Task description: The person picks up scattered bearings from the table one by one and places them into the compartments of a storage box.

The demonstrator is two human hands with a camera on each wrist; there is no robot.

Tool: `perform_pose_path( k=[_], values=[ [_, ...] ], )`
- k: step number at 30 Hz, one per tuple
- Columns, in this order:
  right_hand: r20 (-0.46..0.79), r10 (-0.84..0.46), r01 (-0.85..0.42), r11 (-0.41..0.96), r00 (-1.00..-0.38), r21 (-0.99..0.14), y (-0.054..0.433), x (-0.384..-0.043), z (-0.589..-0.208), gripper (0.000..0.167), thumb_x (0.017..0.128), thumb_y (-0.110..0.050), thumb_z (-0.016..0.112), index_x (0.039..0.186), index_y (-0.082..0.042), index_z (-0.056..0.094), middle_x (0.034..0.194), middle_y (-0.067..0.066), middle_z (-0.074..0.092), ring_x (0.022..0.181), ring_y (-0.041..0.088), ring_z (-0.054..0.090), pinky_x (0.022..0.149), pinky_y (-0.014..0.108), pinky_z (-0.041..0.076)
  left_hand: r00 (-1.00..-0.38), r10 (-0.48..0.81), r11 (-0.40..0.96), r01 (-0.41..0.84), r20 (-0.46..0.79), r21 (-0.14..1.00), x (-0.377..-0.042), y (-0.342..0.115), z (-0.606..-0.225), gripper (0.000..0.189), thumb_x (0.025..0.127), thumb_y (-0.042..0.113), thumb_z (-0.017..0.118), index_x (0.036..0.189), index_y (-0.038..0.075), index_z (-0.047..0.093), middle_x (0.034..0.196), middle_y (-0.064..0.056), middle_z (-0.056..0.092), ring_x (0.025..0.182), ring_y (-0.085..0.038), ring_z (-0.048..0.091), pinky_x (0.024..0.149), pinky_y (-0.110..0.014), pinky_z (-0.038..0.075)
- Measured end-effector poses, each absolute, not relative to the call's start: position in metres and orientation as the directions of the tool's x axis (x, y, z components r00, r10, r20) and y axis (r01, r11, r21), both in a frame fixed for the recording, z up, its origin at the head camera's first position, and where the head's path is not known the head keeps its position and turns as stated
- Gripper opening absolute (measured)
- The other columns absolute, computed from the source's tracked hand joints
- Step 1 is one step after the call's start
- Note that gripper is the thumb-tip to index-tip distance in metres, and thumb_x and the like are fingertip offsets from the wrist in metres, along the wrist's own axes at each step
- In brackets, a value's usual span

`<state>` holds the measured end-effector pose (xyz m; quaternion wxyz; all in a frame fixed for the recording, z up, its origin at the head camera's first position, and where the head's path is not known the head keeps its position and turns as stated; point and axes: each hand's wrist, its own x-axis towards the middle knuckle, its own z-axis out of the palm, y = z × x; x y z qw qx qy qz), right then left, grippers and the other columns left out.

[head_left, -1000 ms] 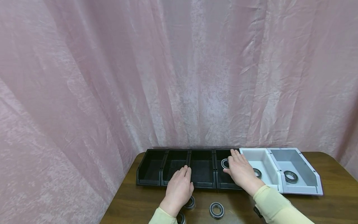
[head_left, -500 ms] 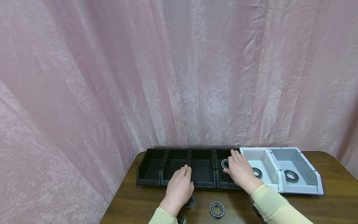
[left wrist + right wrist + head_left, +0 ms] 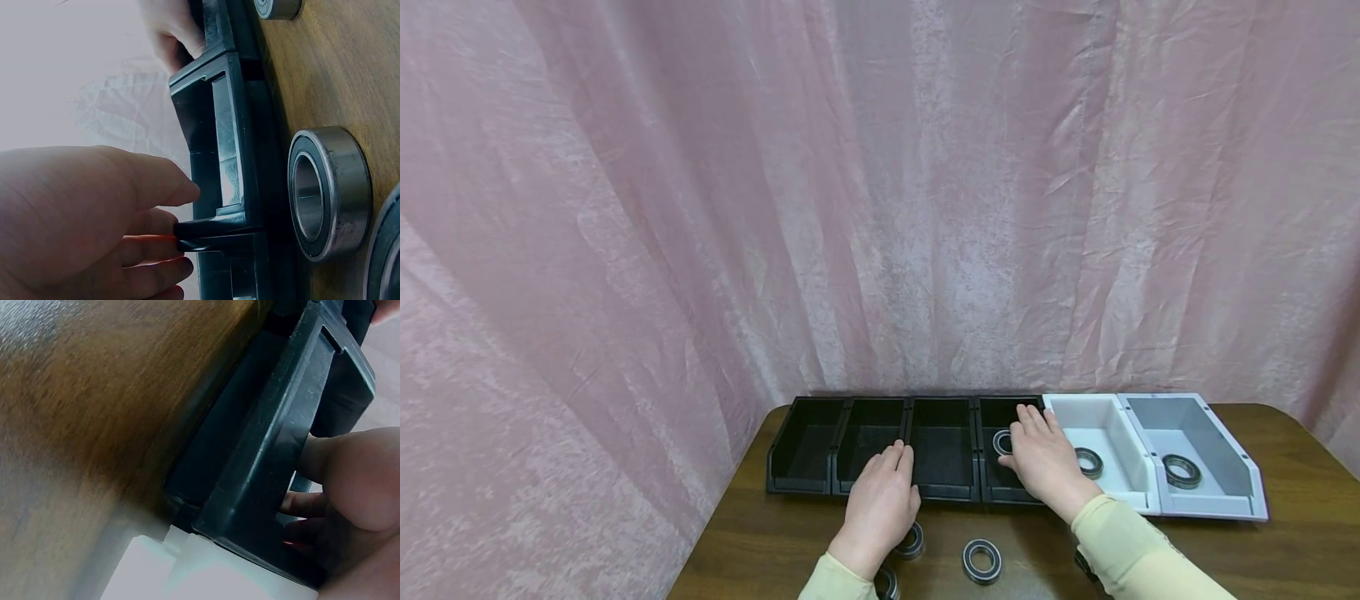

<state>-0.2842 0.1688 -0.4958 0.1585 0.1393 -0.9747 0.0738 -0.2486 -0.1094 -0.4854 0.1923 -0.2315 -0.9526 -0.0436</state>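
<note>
My right hand (image 3: 1043, 454) reaches into the rightmost black bin (image 3: 1003, 493) and holds a ball bearing (image 3: 1001, 442) whose left side shows beside the thumb. In the right wrist view, thumb and fingers (image 3: 303, 503) dip behind the bin's front wall, which mostly hides the bearing. My left hand (image 3: 882, 502) lies over the front of the middle black bins, fingers extended and holding nothing; in the left wrist view its fingertips (image 3: 181, 269) are right at the divider between two bins. Near it on the table are a bearing (image 3: 913, 542) and another bearing (image 3: 887, 583), both partly covered by that hand.
A third loose bearing (image 3: 981, 562) lies on the wooden table (image 3: 730, 542). To the right of the black bins, a white bin (image 3: 1093, 412) and a grey bin (image 3: 1213, 446) each hold a bearing. A pink curtain (image 3: 880, 208) hangs behind.
My right hand has sunk slightly lower into the black bin, the bearing moving down with it. The left hand keeps its place.
</note>
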Motion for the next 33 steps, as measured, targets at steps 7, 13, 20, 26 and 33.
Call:
perform_pose_path(
  k=[7, 13, 20, 26, 33],
  values=[
    [0.332, -0.261, -0.296, 0.953, -0.907, -0.059, 0.1686, -0.2838, -0.4980, 0.049, 0.094, -0.027, 0.087, 0.119, 0.010, 0.068, 0.150, 0.038, 0.058, 0.146, 0.052, 0.052, 0.125, 0.066, 0.034, -0.830, 0.418, 0.891, 0.454, 0.370, 0.011, -0.2482, -0.1093, -0.4845, 0.057, 0.095, 0.021, 0.087, 0.143, -0.004, 0.069, 0.149, -0.021, 0.067, 0.135, -0.031, 0.068, 0.116, -0.047, 0.053],
    [0.340, -0.266, -0.294, 0.955, -0.902, -0.031, 0.1684, -0.2842, -0.5011, 0.051, 0.091, -0.028, 0.089, 0.120, 0.009, 0.068, 0.148, 0.036, 0.060, 0.145, 0.051, 0.054, 0.125, 0.066, 0.034, -0.834, 0.414, 0.892, 0.452, 0.364, 0.021, -0.2483, -0.1092, -0.4841, 0.057, 0.095, 0.020, 0.087, 0.143, -0.004, 0.069, 0.149, -0.021, 0.067, 0.135, -0.031, 0.068, 0.116, -0.047, 0.053],
    [0.337, -0.272, -0.279, 0.960, -0.902, 0.028, 0.1685, -0.2854, -0.5051, 0.056, 0.089, -0.030, 0.089, 0.122, 0.010, 0.070, 0.146, 0.035, 0.062, 0.143, 0.050, 0.055, 0.125, 0.065, 0.034, -0.830, 0.416, 0.892, 0.453, 0.370, 0.012, -0.2490, -0.1088, -0.4834, 0.056, 0.095, 0.021, 0.086, 0.143, -0.005, 0.069, 0.148, -0.021, 0.067, 0.134, -0.031, 0.068, 0.116, -0.047, 0.053],
    [0.281, -0.269, -0.265, 0.963, -0.921, 0.055, 0.1678, -0.2872, -0.5041, 0.057, 0.092, -0.031, 0.087, 0.127, 0.010, 0.071, 0.147, 0.033, 0.062, 0.146, 0.049, 0.054, 0.127, 0.065, 0.031, -0.823, 0.423, 0.890, 0.456, 0.379, -0.003, -0.2488, -0.1088, -0.4830, 0.056, 0.096, 0.021, 0.085, 0.142, -0.005, 0.069, 0.147, -0.021, 0.067, 0.133, -0.031, 0.068, 0.116, -0.046, 0.053],
    [0.224, -0.266, -0.254, 0.964, -0.938, 0.079, 0.1659, -0.2864, -0.5015, 0.058, 0.092, -0.032, 0.087, 0.129, 0.009, 0.072, 0.145, 0.031, 0.064, 0.145, 0.048, 0.054, 0.127, 0.067, 0.030, -0.824, 0.421, 0.890, 0.456, 0.378, 0.002, -0.2480, -0.1089, -0.4837, 0.055, 0.095, 0.020, 0.085, 0.142, -0.004, 0.069, 0.148, -0.020, 0.067, 0.134, -0.031, 0.068, 0.116, -0.046, 0.053]
  ],
)
